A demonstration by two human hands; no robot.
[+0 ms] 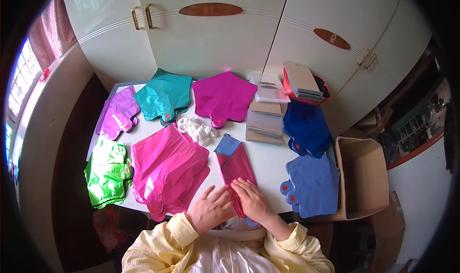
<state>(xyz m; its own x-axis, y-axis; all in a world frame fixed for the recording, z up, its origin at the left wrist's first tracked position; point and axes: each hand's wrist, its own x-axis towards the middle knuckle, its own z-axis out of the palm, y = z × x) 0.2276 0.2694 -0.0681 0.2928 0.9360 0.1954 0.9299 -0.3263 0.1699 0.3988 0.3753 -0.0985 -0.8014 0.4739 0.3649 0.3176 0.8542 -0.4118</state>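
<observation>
My left hand [211, 208] and my right hand [251, 198] press side by side on the near end of a folded bundle of foil balloons [235, 163], magenta on top with a blue tab at its far end. The bundle lies lengthwise on the white table [266, 160] in front of me. My fingers lie flat on the foil near the table's front edge. Just left of my left hand is a stack of flat pink foil balloons [167, 170].
Flat foil balloon stacks ring the table: green [108, 172], purple [117, 112], teal [163, 95], magenta [223, 98], dark blue [306, 127], light blue [311, 184]. White ribbon bundle [196, 129], card stack [264, 122], red tray of packets [306, 83], open cardboard box [362, 177], white cabinets behind.
</observation>
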